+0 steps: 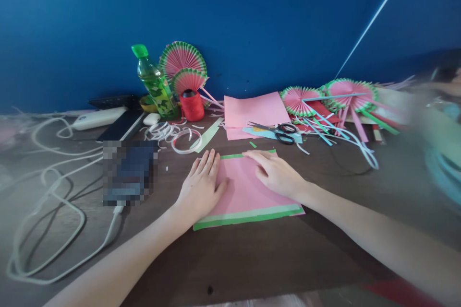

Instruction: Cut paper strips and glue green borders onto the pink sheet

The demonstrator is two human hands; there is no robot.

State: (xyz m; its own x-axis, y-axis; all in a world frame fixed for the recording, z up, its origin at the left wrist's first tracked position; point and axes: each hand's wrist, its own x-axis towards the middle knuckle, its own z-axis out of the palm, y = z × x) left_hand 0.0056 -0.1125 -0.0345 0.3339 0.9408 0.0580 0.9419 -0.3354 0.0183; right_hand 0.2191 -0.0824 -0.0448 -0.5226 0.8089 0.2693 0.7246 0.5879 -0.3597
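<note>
A pink sheet of paper (pixel 245 192) lies on the dark table in front of me. A dark green strip with a paler green band runs along its near edge, and a green strip (pixel 234 156) borders its far edge. My left hand (pixel 201 187) rests flat on the sheet's left side, palm down with fingers stretched out. Over the far right part, my right hand (pixel 275 170) lies on the paper, index finger extended along the far green strip. Its other fingers are partly hidden beneath it. Neither hand grips anything.
Behind the sheet are black-handled scissors (pixel 281 129), pink paper (pixel 255 108) and a white tape ring (pixel 187 140). A green bottle (pixel 154 81), red thread spool (pixel 192 105) and pleated paper fans (pixel 183 60) stand by the blue wall. A phone (pixel 131 172) with white cables (pixel 82 220) lies left.
</note>
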